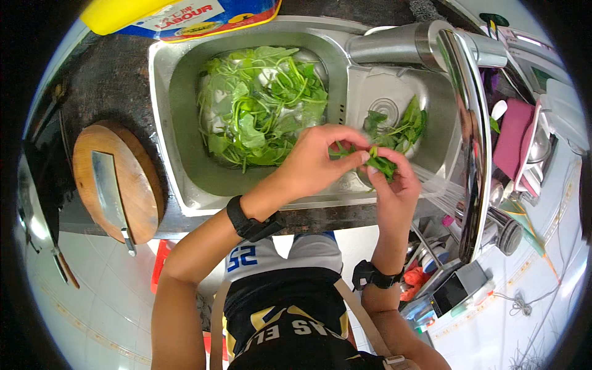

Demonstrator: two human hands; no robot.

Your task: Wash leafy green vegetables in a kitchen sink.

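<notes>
My left hand (319, 159) and my right hand (395, 182) meet over the small basin of a steel double sink (185, 185). Between their fingertips is a piece of green leafy vegetable (381, 165), pinched by both thumbs and forefingers. Leafy greens with long stems (252, 115) lie in water in the large basin, left of my hands. More leaves (409, 127) lie in the small basin by its drain strainer (383, 111). Water (437, 185) streams from the faucet (469, 138) just right of my right hand.
A cleaver (108, 185) rests on a round wooden chopping board (85, 171) at the left of the counter. A wok (34, 212) is at the far left. A yellow and blue package (194, 16) stands behind the sink. Utensils and a pink container (515, 138) are at the right.
</notes>
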